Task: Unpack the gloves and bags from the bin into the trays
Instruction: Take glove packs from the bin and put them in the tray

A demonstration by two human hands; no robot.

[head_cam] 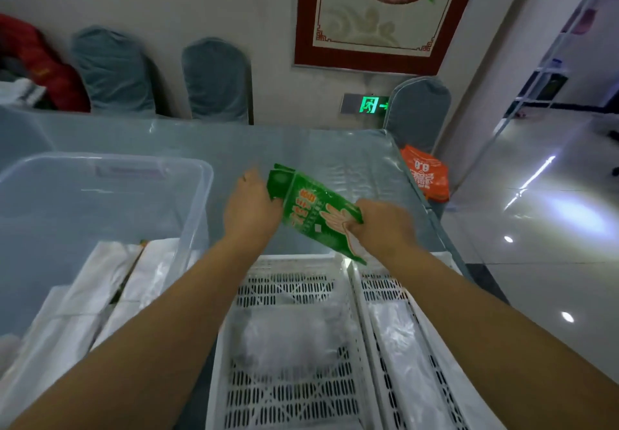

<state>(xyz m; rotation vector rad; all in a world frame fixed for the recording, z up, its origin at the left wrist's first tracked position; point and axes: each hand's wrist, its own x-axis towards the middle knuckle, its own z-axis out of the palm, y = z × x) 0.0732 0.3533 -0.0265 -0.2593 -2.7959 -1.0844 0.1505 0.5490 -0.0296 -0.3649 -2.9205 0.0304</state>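
A green pack of gloves point(306, 206) with a hand picture printed on it hangs tilted above the far end of two white perforated trays. My left hand point(249, 210) grips its upper left edge and my right hand point(382, 225) pinches its lower right edge. The middle tray point(291, 396) holds a clear plastic bag point(288, 332). Clear bags also lie in the right tray point(388, 356). At the left stands the clear plastic bin point(197, 191) with several white and clear packs point(100, 282) in it.
The table has a glossy grey-blue cover point(234, 141); its right edge drops to a shiny floor. An orange bag point(427, 173) hangs off the far right corner. Grey-covered chairs point(214, 81) stand against the wall behind the table.
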